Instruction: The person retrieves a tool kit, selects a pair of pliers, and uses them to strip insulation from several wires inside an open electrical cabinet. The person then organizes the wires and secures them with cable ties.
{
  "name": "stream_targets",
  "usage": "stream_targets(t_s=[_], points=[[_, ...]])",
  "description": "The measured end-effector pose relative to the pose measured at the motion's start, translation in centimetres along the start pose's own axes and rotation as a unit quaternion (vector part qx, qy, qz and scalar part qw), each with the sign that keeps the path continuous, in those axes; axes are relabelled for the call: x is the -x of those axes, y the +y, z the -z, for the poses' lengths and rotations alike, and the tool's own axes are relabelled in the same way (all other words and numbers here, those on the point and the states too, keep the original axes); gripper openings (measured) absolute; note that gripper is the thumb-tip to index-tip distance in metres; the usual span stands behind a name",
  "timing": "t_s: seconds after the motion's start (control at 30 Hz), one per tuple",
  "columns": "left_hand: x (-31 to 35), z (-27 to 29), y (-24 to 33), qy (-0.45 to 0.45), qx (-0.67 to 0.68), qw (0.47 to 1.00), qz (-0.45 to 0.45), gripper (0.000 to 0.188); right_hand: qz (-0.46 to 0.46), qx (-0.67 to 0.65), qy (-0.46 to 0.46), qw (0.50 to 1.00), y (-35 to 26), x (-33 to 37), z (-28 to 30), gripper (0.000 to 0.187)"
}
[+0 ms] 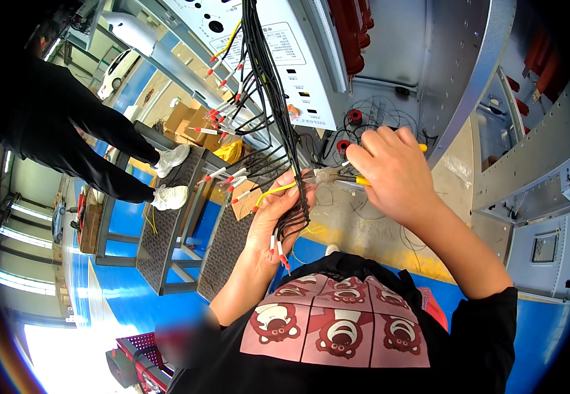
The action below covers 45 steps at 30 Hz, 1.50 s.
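A thick bundle of black wires (pixel 273 92) hangs down in front of a white panel (pixel 311 108). Near its lower end my left hand (pixel 265 230) is closed round it, the wire ends bending across the palm. Many wires branch off to the left and end in white sleeves with red tips (pixel 216 174); one wire (pixel 273 192) is yellow. From the right, my right hand (pixel 393 174) grips a pair of pliers (pixel 326 175) with yellow-and-black handles. The jaws are at the bundle just beside my left fingers; whether they bite on anything is too small to tell.
A metal cabinet frame (pixel 472 85) rises at the right, with red parts (pixel 350 39) and loose wires inside. Metal steps (pixel 167 246) stand at the left, where another person's legs (pixel 94 144) show. A cardboard box (pixel 183 121) and yellow bag (pixel 230 152) lie behind.
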<state>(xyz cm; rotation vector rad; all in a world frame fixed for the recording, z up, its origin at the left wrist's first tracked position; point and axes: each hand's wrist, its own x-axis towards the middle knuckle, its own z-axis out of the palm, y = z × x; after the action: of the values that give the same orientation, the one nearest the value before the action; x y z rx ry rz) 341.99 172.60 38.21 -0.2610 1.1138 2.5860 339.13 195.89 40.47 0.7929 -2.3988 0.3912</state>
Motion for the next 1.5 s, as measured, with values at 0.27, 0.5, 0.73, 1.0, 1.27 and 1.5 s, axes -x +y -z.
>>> stream_targets(t_s=[0.27,0.5,0.73,1.0,1.27,1.5], points=[[-0.6,1.3,-0.7,-0.021,0.11,0.994,-0.002,0.038,-0.03,-0.069,-0.01,0.997,0.3,1.3,-0.2,0.019],[-1.4,0.8,-0.6,-0.058,0.142,0.988,0.03,0.039,-0.13,-0.124,-0.049,0.983,0.3,2.6,-0.8,0.02],[-1.3,2.1,-1.7,-0.024,0.061,0.998,0.014,0.036,-0.092,-0.054,-0.054,0.993,-0.4,3.1,-1.1,0.027],[-0.7,2.1,-1.7,-0.027,-0.053,0.998,-0.016,0.038,-0.072,-0.018,-0.05,0.996,-1.0,2.6,-1.1,0.028],[0.0,1.9,-1.6,-0.03,-0.106,0.993,-0.036,0.038,-0.061,-0.018,-0.023,0.998,-0.7,2.7,-1.7,0.023],[0.3,2.9,-0.7,-0.062,-0.08,0.995,-0.007,0.042,-0.056,-0.042,-0.017,0.997,-0.7,2.3,-2.1,0.02]])
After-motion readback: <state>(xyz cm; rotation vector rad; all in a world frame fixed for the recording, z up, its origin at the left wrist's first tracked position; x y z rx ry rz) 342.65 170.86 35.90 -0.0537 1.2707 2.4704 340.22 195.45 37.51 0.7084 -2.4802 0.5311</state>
